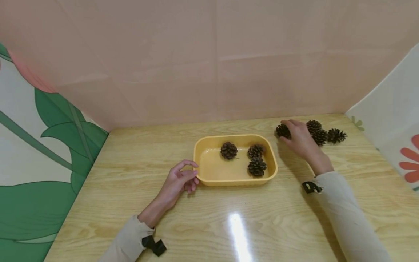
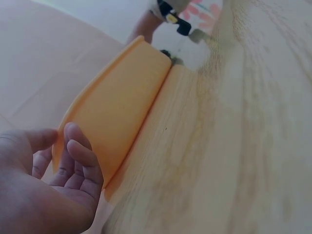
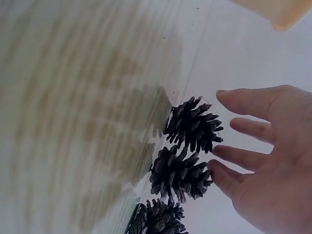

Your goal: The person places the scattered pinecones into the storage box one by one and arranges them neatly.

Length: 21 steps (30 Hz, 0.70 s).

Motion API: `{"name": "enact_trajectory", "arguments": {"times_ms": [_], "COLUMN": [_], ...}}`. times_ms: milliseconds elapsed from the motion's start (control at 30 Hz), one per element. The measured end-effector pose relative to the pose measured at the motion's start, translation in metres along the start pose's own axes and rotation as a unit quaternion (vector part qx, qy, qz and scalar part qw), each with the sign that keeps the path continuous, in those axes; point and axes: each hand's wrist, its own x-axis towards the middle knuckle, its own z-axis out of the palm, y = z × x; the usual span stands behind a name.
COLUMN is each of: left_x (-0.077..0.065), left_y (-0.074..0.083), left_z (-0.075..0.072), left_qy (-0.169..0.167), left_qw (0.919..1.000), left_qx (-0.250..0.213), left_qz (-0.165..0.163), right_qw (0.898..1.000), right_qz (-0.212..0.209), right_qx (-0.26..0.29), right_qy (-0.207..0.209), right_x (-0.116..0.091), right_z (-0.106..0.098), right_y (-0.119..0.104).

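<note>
A yellow plastic tray [image 1: 222,181] holds one pine cone [image 1: 228,150] near its back and two more pine cones [image 1: 256,166] at its right end. My left hand [image 1: 180,180] pinches the tray's left rim between thumb and fingers; the left wrist view shows this hand [image 2: 58,180] at the tray's end wall [image 2: 114,102]. Beyond the tray's right side, my right hand [image 1: 299,138] reaches over a pine cone [image 1: 282,131]. In the right wrist view the fingers of this hand [image 3: 278,151] are spread and nearly straight, with fingertips close beside pine cones [image 3: 194,125].
Several more pine cones [image 1: 319,137] lie to the right of my right hand. Everything stands on a wood-grain table [image 1: 137,160]. A pinkish wall [image 1: 209,72] rises along its back edge, with patterned panels [image 1: 399,145] on both sides.
</note>
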Motion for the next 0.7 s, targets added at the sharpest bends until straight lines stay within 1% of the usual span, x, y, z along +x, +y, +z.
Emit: {"name": "enact_trajectory", "arguments": {"times_ms": [133,233,467,700], "left_x": [-0.0001,0.0,-0.0001,0.0002], "left_y": [-0.0001,-0.0002,-0.0002,-0.0003], "left_z": [-0.0002,-0.0003,-0.0009,-0.0013], "left_qy": [0.001,0.001,0.0,-0.002], "left_qw": [1.0,1.0,1.0,1.0], "left_qx": [-0.001,-0.001,-0.003,-0.002], "left_qz": [0.0,-0.001,-0.002,-0.001], "right_qw": [1.0,1.0,1.0,1.0], "right_qz": [-0.011,-0.018,0.004,0.005], "right_qx": [-0.019,-0.023,-0.003,-0.003], "right_qy": [-0.003,0.002,-0.005,-0.008], "right_x": [-0.0009,-0.0012,-0.0031,-0.0047], "right_z": [0.0005,0.0015,0.0017,0.0017], "right_y": [-0.0025,-0.0033,-0.0041,-0.0053]}}
